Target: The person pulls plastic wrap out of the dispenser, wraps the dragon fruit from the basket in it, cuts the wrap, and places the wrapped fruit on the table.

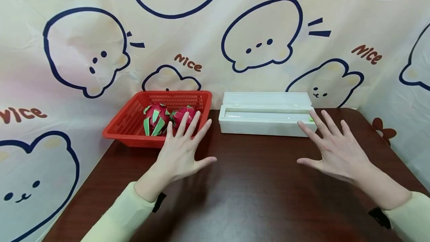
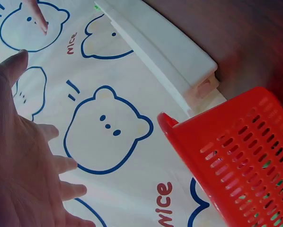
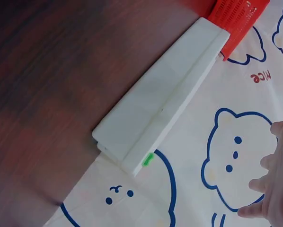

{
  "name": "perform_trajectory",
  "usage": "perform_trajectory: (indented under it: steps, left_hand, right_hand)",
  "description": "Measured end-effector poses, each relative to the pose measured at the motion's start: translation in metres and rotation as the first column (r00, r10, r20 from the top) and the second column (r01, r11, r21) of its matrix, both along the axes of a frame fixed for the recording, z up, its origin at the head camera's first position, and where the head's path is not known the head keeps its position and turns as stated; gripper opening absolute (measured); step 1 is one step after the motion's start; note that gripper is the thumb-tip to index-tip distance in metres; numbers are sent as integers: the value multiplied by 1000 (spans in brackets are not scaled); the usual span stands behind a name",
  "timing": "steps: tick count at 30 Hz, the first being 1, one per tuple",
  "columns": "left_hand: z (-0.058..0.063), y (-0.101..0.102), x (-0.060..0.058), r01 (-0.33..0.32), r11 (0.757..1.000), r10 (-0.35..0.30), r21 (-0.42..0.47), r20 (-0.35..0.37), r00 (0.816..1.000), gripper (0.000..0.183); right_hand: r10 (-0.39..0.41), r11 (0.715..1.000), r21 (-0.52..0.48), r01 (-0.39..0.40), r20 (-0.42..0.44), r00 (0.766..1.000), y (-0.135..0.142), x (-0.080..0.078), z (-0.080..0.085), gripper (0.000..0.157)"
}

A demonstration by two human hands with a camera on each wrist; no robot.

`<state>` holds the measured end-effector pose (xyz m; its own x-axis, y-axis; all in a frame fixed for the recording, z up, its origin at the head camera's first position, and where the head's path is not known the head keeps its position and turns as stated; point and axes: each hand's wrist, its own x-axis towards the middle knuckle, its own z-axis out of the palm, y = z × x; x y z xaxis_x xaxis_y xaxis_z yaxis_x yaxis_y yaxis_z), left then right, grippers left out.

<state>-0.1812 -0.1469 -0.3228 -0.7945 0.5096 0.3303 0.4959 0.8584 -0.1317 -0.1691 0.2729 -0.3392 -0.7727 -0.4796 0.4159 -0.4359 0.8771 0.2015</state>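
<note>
My left hand hovers over the table with its fingers spread, just in front of the red plastic basket. Two dragon fruits lie in that basket, one at the left and one at the right, the latter partly hidden by my fingertips. My right hand is also spread in the air, nearest the right end of a long white box with its lid raised. Neither hand touches anything. In the right wrist view a small green piece shows at the box's end.
Basket and box stand side by side at the back of the dark brown table. Behind them hangs a pale cloth printed with blue-outlined bears. A similar cloth borders the table's right side.
</note>
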Motion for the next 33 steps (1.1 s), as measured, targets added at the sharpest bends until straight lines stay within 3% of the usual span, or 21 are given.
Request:
perform_trajectory:
  steps: [6, 14, 23, 33]
  left_hand:
    - [7, 6, -15, 50, 999, -50, 20, -20, 999, 97]
    - [8, 13, -39, 59, 995, -63, 84, 46, 997, 100]
    - [17, 24, -68, 65, 996, -70, 60, 88, 994, 101]
    - [18, 41, -88, 94, 984, -117, 152, 155, 981, 105]
  right_hand:
    - [-30, 999, 23, 29, 44, 999, 6, -10, 11, 102]
    - [-15, 1000, 6, 14, 131, 991, 21, -28, 19, 105]
    - [-53, 998, -5, 55, 194, 980, 30, -48, 28, 103]
    - [-40, 996, -74, 57, 222, 974, 38, -61, 26, 103]
